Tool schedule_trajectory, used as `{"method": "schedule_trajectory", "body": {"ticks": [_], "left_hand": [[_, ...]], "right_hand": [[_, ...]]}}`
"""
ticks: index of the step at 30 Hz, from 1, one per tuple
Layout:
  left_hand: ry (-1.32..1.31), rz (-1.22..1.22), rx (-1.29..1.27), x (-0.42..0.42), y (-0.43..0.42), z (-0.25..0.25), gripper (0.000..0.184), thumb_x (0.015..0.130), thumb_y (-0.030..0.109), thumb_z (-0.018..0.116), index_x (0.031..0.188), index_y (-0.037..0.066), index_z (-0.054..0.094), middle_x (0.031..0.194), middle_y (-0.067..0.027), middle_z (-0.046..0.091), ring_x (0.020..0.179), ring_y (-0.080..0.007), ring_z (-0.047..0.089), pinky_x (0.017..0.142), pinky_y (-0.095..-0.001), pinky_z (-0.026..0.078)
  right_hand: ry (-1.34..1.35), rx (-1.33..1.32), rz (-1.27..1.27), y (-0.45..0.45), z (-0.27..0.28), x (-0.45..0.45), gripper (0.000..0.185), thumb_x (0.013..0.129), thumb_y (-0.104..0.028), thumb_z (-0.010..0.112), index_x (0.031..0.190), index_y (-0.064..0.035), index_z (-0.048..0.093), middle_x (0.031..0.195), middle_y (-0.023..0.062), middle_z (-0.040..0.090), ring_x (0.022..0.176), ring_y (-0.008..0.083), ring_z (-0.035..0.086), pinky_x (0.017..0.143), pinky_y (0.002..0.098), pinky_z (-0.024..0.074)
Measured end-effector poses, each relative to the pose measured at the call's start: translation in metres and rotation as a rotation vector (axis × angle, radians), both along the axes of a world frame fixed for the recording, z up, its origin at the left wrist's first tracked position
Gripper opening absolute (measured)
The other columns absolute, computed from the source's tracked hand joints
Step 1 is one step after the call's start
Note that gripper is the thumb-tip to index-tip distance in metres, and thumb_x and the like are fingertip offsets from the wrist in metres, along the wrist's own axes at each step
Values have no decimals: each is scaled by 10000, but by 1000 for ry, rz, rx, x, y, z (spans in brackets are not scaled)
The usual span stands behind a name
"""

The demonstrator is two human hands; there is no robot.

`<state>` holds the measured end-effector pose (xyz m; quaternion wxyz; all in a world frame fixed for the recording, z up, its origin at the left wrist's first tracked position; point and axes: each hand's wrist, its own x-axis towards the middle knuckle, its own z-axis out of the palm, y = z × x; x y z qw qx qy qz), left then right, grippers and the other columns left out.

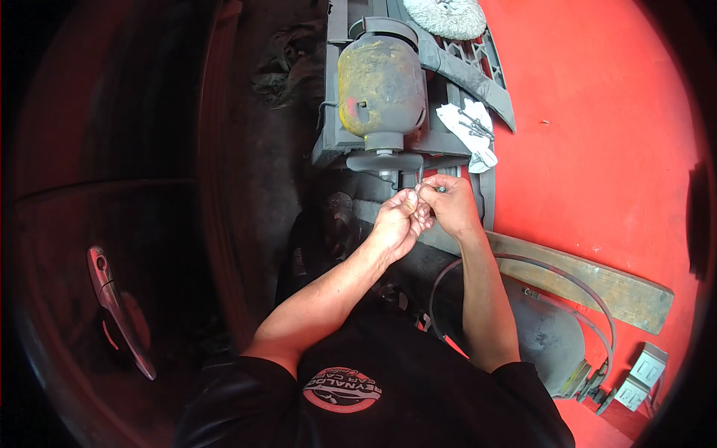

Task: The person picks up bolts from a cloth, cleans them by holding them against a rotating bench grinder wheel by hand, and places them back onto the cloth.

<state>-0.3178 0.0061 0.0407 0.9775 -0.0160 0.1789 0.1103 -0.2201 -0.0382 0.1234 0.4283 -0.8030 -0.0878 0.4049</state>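
Note:
A worn yellow-and-grey motor [382, 86] stands on a grey bench, with a round grey disc [384, 162] on its shaft. Just below and right of the disc, my left hand [399, 220] and my right hand [450, 205] meet, fingers closed. Between them they pinch a thin metal piece [420, 173] whose upper end points up beside the disc's right edge. Its lower part is hidden by my fingers. A small dark round end shows at my right hand's fingers. Right of the motor, several dark bolts or tools lie on a white cloth [478, 153].
A fluffy white pad [446, 16] lies at the top. Along the red wall are a wooden plank [597, 280], a grey tank [549, 336], a looped hose [610, 328] and an outlet box [642, 373]. A dark car door with a handle [116, 310] stands at left.

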Motion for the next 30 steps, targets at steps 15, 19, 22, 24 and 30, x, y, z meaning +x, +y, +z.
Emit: {"method": "schedule_trajectory", "body": {"ticks": [15,19,22,24,30], "left_hand": [[-110,-105,-146,0,5,-4,251,992,247,428,1098,58,555,876,-26,599,775,-144,568,770,-329,483],[-122,-73,-198,4,5,-6,213,991,256,433,1057,95,557,835,-6,572,744,-139,533,736,-318,466],[-132,-74,-197,4,3,-9,189,990,257,436,1031,114,553,813,3,551,726,-139,514,719,-320,458],[-99,-78,-191,3,5,-10,180,990,256,437,1021,120,550,803,8,540,717,-138,505,713,-324,456],[-196,-100,-273,3,0,-18,209,989,249,433,1087,109,553,931,-17,604,852,-164,582,790,-344,480]], "right_hand": [[-228,-59,-56,2,-14,-8,127,805,-76,687,822,44,651,644,45,614,505,77,556,431,245,429],[-122,-34,-42,1,-7,-6,152,852,-106,675,890,36,638,660,36,605,511,66,541,415,233,414],[-375,125,86,-8,-32,0,172,885,-137,654,928,29,638,679,36,614,517,65,543,416,231,420],[-238,91,60,-9,-28,2,176,894,-138,645,939,31,640,692,36,619,529,67,549,431,230,431],[-241,-96,83,-1,-13,-3,199,874,-142,662,913,52,650,720,43,621,569,82,571,496,232,464]]}}
